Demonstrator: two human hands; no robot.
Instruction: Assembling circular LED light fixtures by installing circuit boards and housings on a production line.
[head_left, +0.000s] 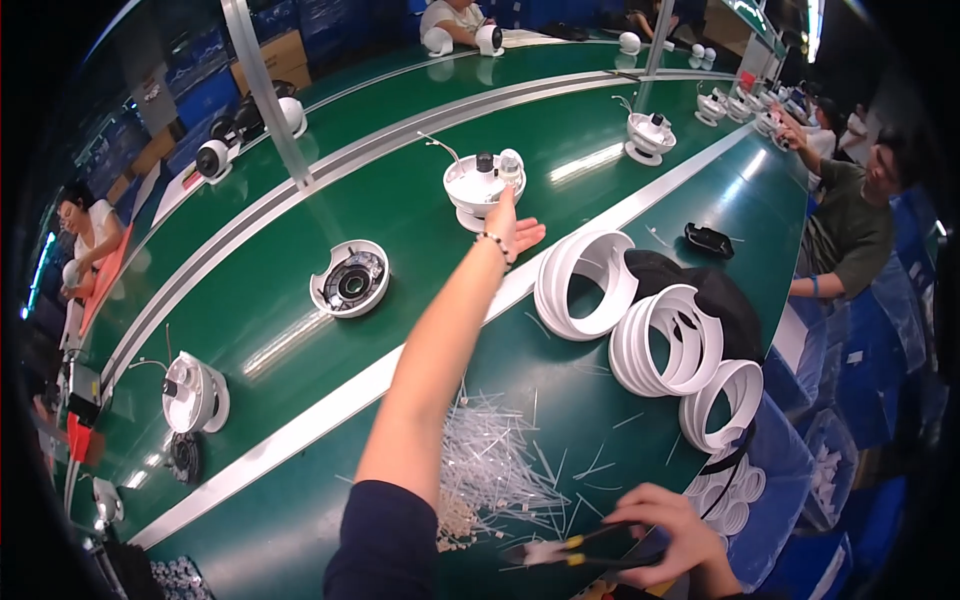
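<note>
My left hand [511,228] reaches out over the conveyor with its fingers stretched and spread. Its thumb side meets the rim of a white camera housing [470,185], an upright bowl shape with a dark cylinder, a clear round part and loose wires; whether it touches or only overlaps it in view is unclear. My right hand [668,535], low at the right, is closed around a pair of pliers [575,550] with black and yellow handles. The pliers' jaws point left, beside a pile of pale cable ties [490,455] on the green bench.
White ring covers [585,285] stand stacked on the bench at right, near a black cloth [720,300] and a black shell [709,240]. Other housings [195,395] sit along the conveyor. A metal post [268,95] rises beyond it. A co-worker [850,220] sits at right; blue bins [770,460] stand below.
</note>
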